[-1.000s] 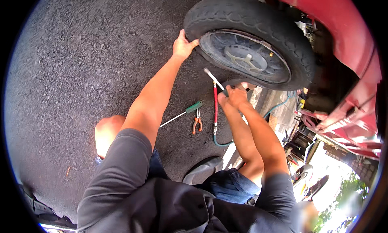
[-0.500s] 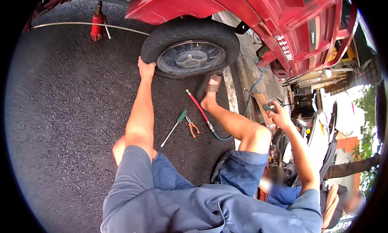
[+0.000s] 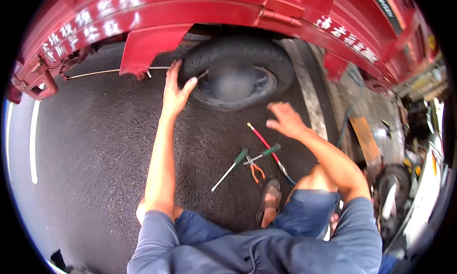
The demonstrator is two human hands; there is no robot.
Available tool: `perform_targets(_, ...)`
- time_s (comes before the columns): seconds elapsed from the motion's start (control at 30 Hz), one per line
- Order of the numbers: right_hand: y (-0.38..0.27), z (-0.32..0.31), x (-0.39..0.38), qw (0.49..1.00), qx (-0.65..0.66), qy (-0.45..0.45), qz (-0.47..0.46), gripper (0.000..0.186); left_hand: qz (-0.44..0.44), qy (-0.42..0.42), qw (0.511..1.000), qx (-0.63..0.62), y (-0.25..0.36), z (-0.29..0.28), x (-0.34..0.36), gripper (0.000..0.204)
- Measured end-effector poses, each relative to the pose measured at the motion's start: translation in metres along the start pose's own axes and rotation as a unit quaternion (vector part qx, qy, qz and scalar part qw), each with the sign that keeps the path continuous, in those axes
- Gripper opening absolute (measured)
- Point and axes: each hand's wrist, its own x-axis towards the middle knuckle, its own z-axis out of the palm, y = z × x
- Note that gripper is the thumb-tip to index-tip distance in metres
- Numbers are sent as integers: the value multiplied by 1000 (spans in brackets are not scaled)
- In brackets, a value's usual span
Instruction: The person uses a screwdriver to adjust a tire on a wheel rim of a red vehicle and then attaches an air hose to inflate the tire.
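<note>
A black tyred wheel [image 3: 280,72] lies beneath a red vehicle body [image 3: 223,13], its hub blurred. My left hand [image 3: 176,91] is at the tyre's left edge, fingers and thumb apart, apparently touching it. Just below the wheel's right side, my right hand [image 3: 286,118] is raised with spread fingers, holding nothing. Beneath it are a red hose with a metal fitting [image 3: 262,137], a green-handled screwdriver [image 3: 271,150] lying across orange-handled pliers [image 3: 257,174], and another green-handled screwdriver [image 3: 225,174].
A thin pale rod [image 3: 109,70] lies left of the wheel. To the right are a white painted strip [image 3: 315,110], a wooden board [image 3: 364,140] on concrete, a blue hose, and a parked two-wheeler [image 3: 392,200]. My sandalled foot [image 3: 271,198] rests below the tools.
My right hand has let go of the screwdriver, now on the pliers, and moved left toward the wheel. The wheel sits farther under the red body. My view has shifted and my foot appears lower.
</note>
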Motion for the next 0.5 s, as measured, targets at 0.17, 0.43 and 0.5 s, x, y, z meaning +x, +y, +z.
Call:
perform_targets(0.17, -1, -96, 94, 956, 2, 279, -94, 66, 13, -55, 995, 84, 56, -15, 26, 84)
perform_targets(0.43, 34, -103, 149, 977, 120, 122, -128, 83, -74, -189, 950, 235, 81, 12, 90, 105)
perform_targets(0.5, 42, -91, 151, 979, 111, 138, -100, 78, -74, -139, 957, 245, 82, 22, 87, 104)
